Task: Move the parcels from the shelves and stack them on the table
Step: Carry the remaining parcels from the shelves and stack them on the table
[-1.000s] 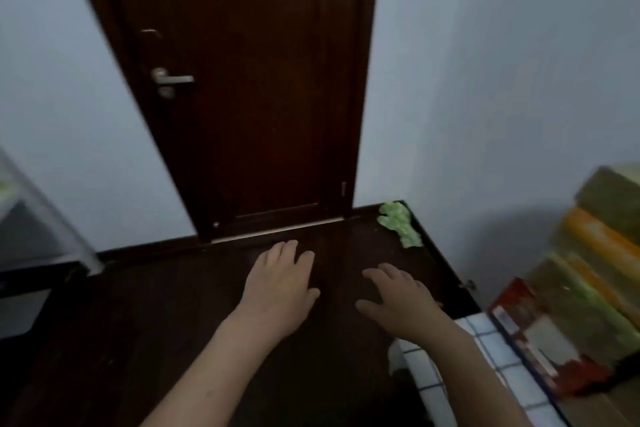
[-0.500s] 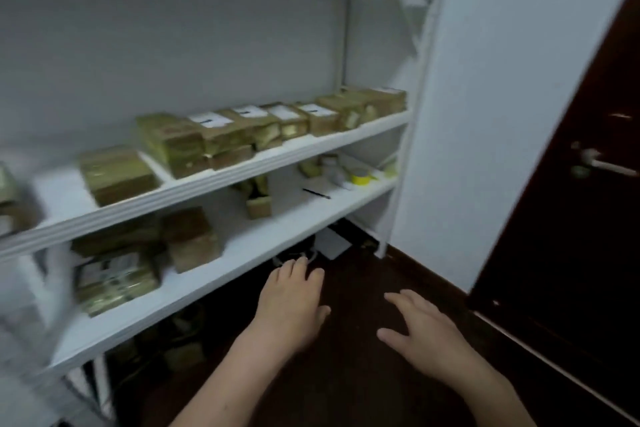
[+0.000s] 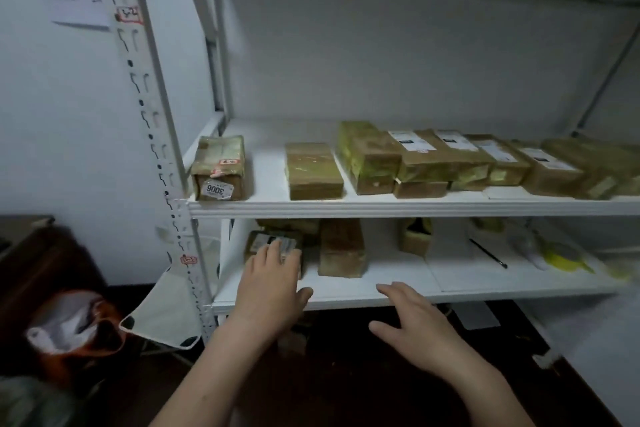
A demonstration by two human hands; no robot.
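Left hand [image 3: 273, 291] is stretched flat, fingers straight, its tips apparently laid on the small brown tape-wrapped cardboard parcel [image 3: 259, 240] at the left end of the white lower shelf [image 3: 346, 292]; nothing is gripped yet. Right hand [image 3: 412, 326] is held spread and empty before the shelf edge. A second ago a door was faced; the shelving has since been closed in on, so a pick-up is judged to be starting. Glossy, labelled boxy parcels [image 3: 426, 156] are ranged along the white upper shelf [image 3: 381, 209]. No table is seen.
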